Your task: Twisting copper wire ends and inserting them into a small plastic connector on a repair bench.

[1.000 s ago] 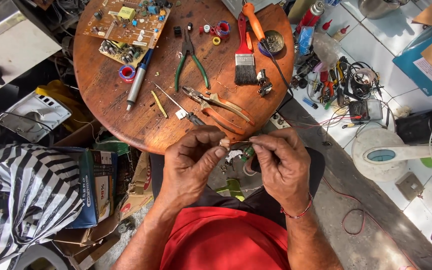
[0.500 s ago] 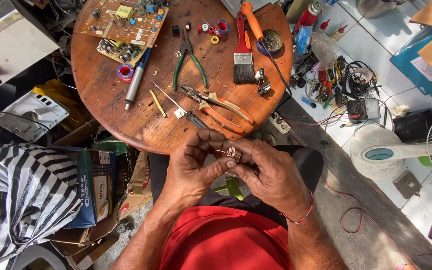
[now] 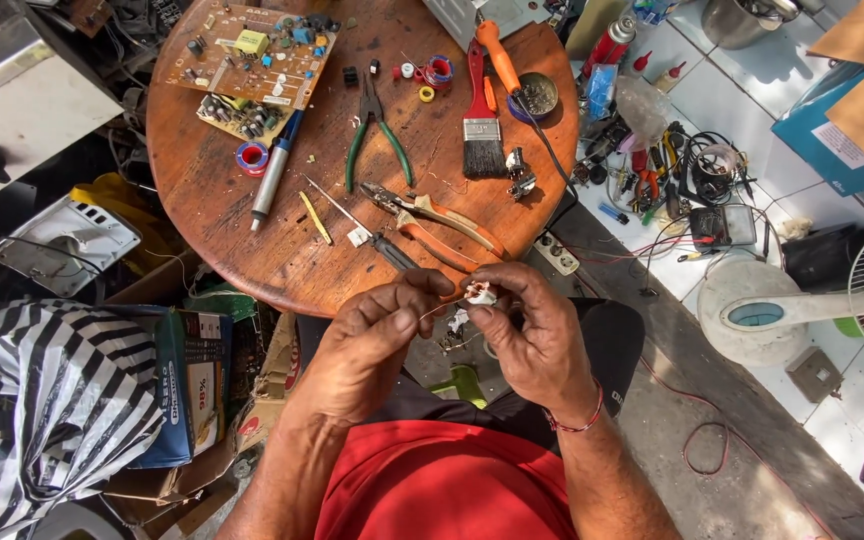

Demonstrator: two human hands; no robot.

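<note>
Head view is showing both hands meeting just below the near edge of a round wooden surface (image 3: 222, 200). The left hand (image 3: 372, 345) is curling its fingers and pinching a thin wire (image 3: 430, 312) that runs to a small white part (image 3: 480, 295). The right hand (image 3: 532, 335) is gripping that white part between thumb and fingertips, above the person's lap. Orange-handled pliers (image 3: 442, 225) are lying on the surface just beyond the hands, with green-handled pliers (image 3: 377, 140), a paintbrush (image 3: 479, 125) and a circuit board (image 3: 252, 55) resting farther back. A striped bag (image 3: 42, 410) is sitting at the left.
</note>
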